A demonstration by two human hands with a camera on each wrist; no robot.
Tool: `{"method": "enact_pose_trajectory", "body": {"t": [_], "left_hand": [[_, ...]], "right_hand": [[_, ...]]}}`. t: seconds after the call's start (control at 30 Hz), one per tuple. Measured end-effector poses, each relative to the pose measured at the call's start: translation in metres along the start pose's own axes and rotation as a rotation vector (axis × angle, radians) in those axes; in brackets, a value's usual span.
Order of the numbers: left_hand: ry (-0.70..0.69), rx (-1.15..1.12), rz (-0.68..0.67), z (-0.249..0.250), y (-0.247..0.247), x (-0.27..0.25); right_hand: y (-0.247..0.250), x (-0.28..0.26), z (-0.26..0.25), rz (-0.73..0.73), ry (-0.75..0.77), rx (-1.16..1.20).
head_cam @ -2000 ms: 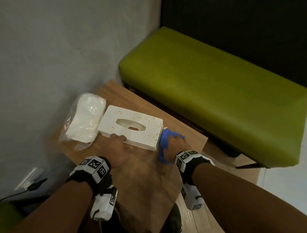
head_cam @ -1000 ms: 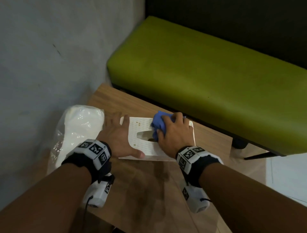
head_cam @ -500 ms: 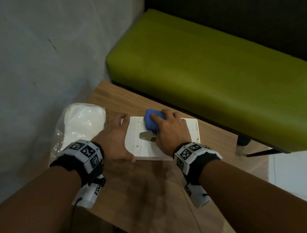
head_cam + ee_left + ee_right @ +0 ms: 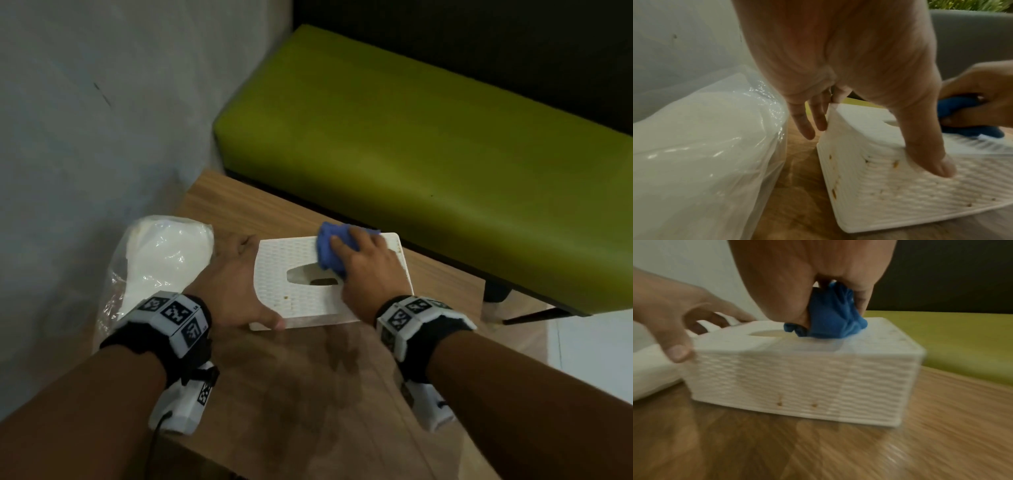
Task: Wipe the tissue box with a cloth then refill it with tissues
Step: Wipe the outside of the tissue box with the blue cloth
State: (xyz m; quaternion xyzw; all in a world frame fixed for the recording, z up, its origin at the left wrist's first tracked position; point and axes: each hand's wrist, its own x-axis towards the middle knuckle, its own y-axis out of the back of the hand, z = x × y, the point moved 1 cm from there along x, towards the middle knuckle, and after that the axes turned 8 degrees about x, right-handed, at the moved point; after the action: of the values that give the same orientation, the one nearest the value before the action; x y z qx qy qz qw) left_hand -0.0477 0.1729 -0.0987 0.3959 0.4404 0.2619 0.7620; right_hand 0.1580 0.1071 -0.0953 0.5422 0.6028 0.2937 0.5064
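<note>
The white textured tissue box lies on the wooden table, its slot facing up and a few brown specks on its near part. My left hand grips its left end, thumb on the near side, fingers along the end. My right hand grips a crumpled blue cloth and presses it on the box top, just beyond the slot. In the right wrist view the cloth touches the top of the box. A plastic-wrapped pack of white tissues lies left of the box.
A green padded bench runs close behind the table's far edge. A grey wall stands on the left, right behind the tissue pack. The near part of the table top is bare wood, and its right edge drops to a light floor.
My right hand brought the cloth from the box's right end onto its top and rubbed it across by the slot. The top shows fewer brown specks. My left hand kept hold of the left end.
</note>
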Motion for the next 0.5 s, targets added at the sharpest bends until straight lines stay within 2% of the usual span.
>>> {"method": "enact_pose_trajectory", "body": {"t": [0.07,0.13,0.33,0.4,0.5], "left_hand": [[0.004,0.012,-0.010,0.004,0.003,0.002],[0.020,0.011,-0.016,0.007,0.003,0.002],[0.045,0.026,0.039,0.003,-0.002,-0.005],[0.060,0.029,0.037,0.003,-0.001,-0.008],[0.077,0.037,0.022,0.006,0.000,-0.011]], "right_hand": [[0.003,-0.002,0.015,0.029,-0.095,-0.005],[0.003,0.001,0.010,0.056,-0.089,0.028],[-0.005,0.010,-0.026,-0.087,0.201,-0.003],[0.003,0.011,-0.010,-0.051,0.163,-0.009],[0.015,0.006,0.022,0.010,-0.013,0.012]]}}
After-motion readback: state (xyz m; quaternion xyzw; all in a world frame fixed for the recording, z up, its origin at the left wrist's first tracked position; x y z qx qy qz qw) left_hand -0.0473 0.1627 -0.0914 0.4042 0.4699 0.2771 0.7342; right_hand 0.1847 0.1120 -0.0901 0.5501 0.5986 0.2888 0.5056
